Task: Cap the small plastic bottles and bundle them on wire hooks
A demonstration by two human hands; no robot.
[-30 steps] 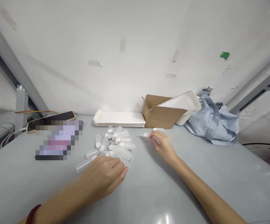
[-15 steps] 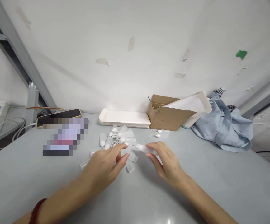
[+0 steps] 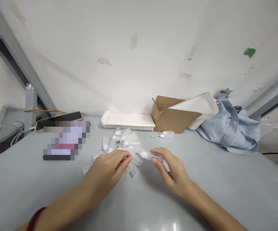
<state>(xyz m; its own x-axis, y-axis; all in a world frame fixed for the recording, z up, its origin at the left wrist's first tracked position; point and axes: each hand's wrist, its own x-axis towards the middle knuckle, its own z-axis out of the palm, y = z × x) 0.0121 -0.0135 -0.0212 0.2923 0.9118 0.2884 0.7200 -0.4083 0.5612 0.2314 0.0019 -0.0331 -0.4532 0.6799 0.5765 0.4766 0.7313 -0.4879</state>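
Between the thumb and fingers of my right hand [image 3: 173, 168] lies a small clear needle-tip squeeze bottle [image 3: 150, 155], its thin tip pointing left. My left hand [image 3: 107, 166] faces that tip, thumb and fingertips pinched together; whatever is in the pinch is too small to make out. Under and behind my left hand is a loose pile of similar clear bottles [image 3: 132, 137] with white tops, partly covered by the hand. Two more needle-tip bottles [image 3: 166, 136] lie side by side farther back, in front of the carton.
Flat white padded mailers [image 3: 129, 119] are stacked against the wall. Beside them stands an open cardboard box [image 3: 177, 120] with a padded mailer leaning out. A light blue cloth bag [image 3: 232, 131] sits at right. Two phones, one a blurred screen [image 3: 69, 141], lie left near cables.
My left thumb and fingertips have closed from a gap into a pinch. My right hand still grips the bottle, almost in the same place. The view has shifted slightly.
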